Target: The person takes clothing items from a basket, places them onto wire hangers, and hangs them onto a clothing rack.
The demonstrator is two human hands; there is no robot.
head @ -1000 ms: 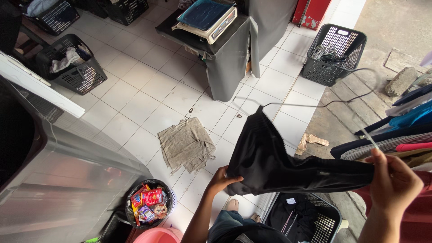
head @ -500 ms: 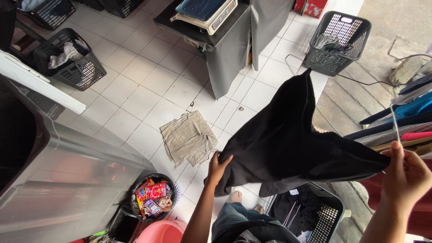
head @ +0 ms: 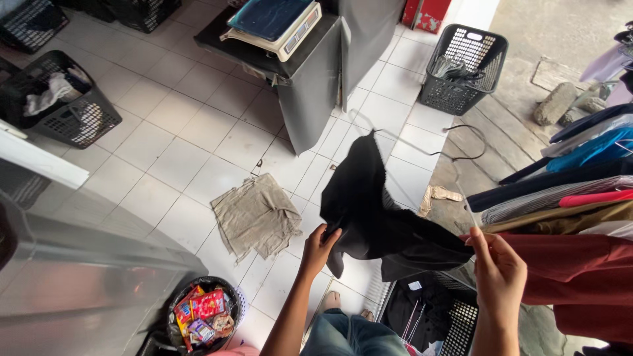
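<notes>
Your left hand [head: 321,245] is pinching the black garment [head: 376,211] and your right hand [head: 499,271] is closed on the wire hanger [head: 455,173]; loose fabric could slide off it onto the floor tiles [head: 198,138]

Open tiled floor [head: 198,138] leftward — hanging clothes [head: 573,191] crowding right, black basket [head: 428,316] underneath.

White tiled floor [head: 171,151], grey cabinet [head: 310,99]

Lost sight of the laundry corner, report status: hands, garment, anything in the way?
Left hand gripping black garment edge. Right hand pinching wire hanger inside it. Hanging clothes crowd the right; black basket below.
</notes>
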